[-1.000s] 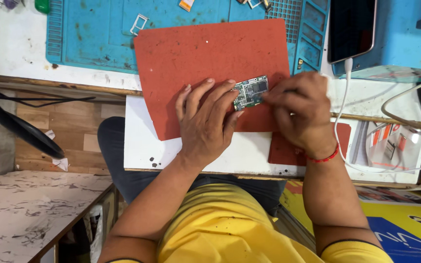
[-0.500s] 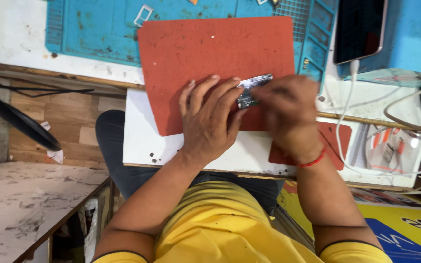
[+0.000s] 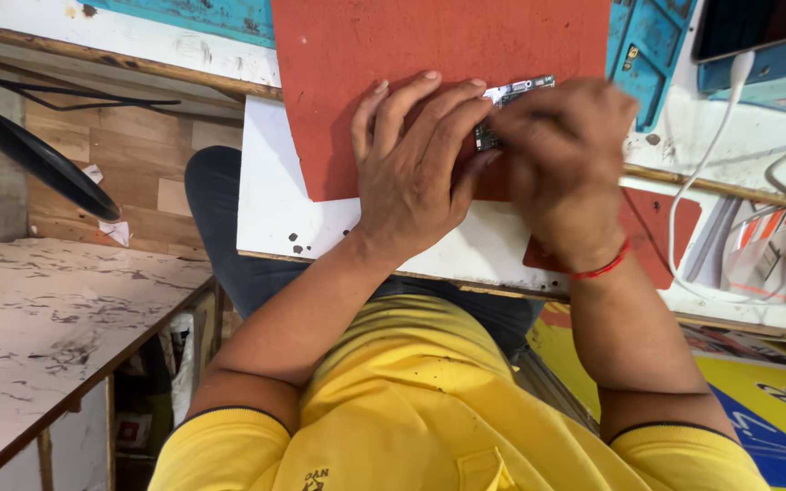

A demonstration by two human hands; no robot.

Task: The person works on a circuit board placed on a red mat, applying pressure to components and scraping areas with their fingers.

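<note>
Small green circuit board (image 3: 513,102) pinched between both hands on red rubber mat (image 3: 366,55).
Left hand (image 3: 416,173) fingers curl onto board's left edge; right hand (image 3: 561,168), blurred, grips its right side.

Bare red mat (image 3: 366,55) is seen beyond the left hand (image 3: 411,173). To the right, passage is hemmed by a white cable (image 3: 711,155) and a phone (image 3: 757,23) just beside the right hand (image 3: 561,168).

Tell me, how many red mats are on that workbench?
2: a large red mat under the left hand and right hand, and a smaller red mat right of the wrist. More may lie out of view.
</note>
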